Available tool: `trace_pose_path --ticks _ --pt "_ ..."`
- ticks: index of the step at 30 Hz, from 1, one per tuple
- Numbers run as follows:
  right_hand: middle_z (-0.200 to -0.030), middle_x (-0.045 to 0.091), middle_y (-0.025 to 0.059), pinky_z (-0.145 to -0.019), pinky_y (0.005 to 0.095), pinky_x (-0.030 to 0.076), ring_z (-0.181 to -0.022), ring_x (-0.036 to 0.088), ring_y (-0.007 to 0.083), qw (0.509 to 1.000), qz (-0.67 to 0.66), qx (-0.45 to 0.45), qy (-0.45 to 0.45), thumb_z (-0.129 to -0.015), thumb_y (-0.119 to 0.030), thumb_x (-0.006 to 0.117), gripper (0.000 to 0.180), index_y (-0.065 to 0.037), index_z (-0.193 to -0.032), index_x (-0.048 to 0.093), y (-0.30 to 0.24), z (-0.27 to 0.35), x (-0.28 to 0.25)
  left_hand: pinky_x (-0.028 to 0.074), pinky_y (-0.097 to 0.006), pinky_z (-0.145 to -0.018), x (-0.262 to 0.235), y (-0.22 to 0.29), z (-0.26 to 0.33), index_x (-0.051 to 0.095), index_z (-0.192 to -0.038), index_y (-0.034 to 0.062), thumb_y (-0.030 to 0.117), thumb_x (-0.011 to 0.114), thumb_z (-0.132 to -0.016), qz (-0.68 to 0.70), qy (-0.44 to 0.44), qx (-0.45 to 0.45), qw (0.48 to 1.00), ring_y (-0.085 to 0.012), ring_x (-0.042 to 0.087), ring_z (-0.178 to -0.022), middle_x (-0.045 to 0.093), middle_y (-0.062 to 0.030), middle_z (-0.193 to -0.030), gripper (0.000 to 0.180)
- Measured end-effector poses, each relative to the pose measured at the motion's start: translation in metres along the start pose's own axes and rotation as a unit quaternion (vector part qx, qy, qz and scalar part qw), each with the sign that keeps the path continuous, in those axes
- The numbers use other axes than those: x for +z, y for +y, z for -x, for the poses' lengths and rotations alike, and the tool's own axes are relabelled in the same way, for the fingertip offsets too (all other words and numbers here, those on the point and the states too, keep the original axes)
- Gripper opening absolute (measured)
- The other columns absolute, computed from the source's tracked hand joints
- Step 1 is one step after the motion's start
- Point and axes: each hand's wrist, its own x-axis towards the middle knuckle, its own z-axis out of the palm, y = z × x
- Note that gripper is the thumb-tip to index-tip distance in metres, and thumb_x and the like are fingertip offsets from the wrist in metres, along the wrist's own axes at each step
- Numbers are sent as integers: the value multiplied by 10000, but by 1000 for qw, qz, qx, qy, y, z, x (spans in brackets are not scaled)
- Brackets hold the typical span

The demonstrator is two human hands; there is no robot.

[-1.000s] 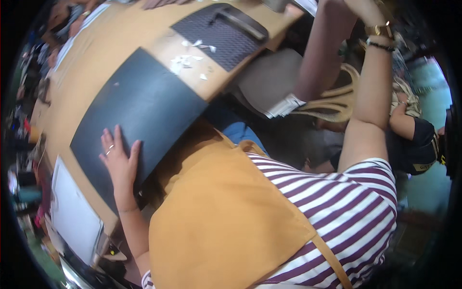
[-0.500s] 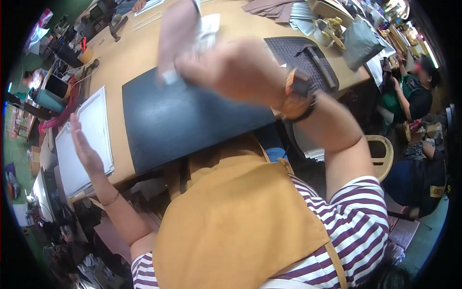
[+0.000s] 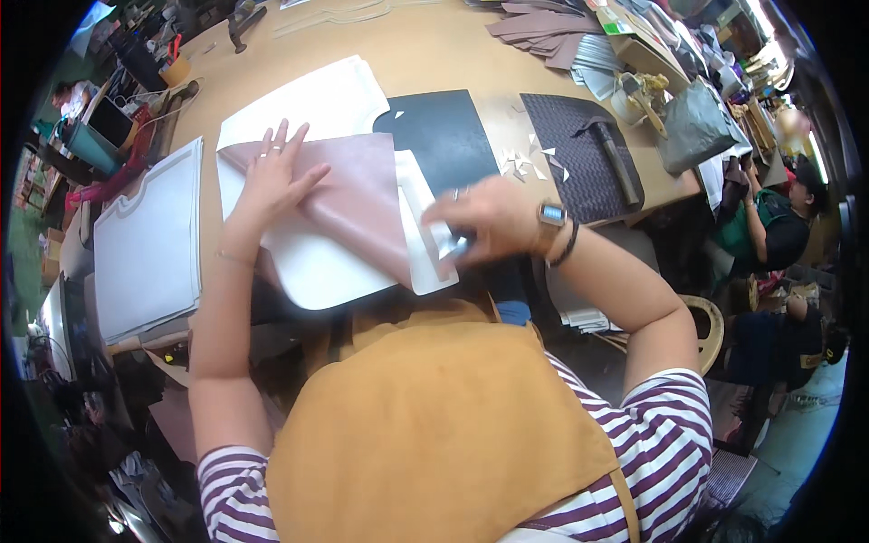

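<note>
A white sheet (image 3: 326,95) with rounded corners lies over the black mat (image 3: 450,136). Folded diagonally across it is a smooth mauve piece (image 3: 367,195), leather-like, with a white strip (image 3: 433,267) along its right side. My left hand (image 3: 274,176) lies on the mauve piece and the sheet, fingers spread. At the strip, my right hand (image 3: 493,217) is curled around a small dark object (image 3: 464,241), too blurred and covered to name. Its fingertips touch or hover just over the strip; I cannot tell which.
White sheets (image 3: 149,249) are stacked at the left. Small white triangular scraps (image 3: 520,163) lie right of the mat. A hammer (image 3: 615,163) rests on a dark woven mat (image 3: 566,136). Beyond are a grey bag (image 3: 697,127) and mauve strips (image 3: 543,34). Another person (image 3: 778,213) is at the right.
The white sheet and mauve piece now cover much of the formerly bare mat. My left hand has come right from beside the white stack onto them. My right hand has drawn back nearer me.
</note>
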Motion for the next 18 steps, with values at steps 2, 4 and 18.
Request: trace_pose_path --ticks 2,4,18 --pt "-1048 682 29 -653 357 550 -824 683 245 989 51 132 46 -871 -328 669 218 -164 -1014 685 35 -15 -5 242 -612 -1079 3 -6 -13 489 -1415 159 588 687 -770 3 -42 3 999 -404 378 -1360 449 -202 -1448 799" --pt "-1076 677 19 -744 357 556 -889 676 243 982 74 147 94 -863 -271 666 226 -160 -1058 689 81 -36 2 273 -573 -1071 -9 8 -27 523 -1383 159 600 714 -725 -36 -92 6 995 -372 462 -1275 522 -177 -1345 815" --pt "-1038 628 135 -775 427 514 -905 626 353 956 67 285 -25 -891 -153 574 154 -73 -1000 648 109 37 -47 476 -336 -839 -132 -105 87 678 -915 -18 382 670 -813 422 -289 -181 840 -206 618 -921 679 -110 -951 413"
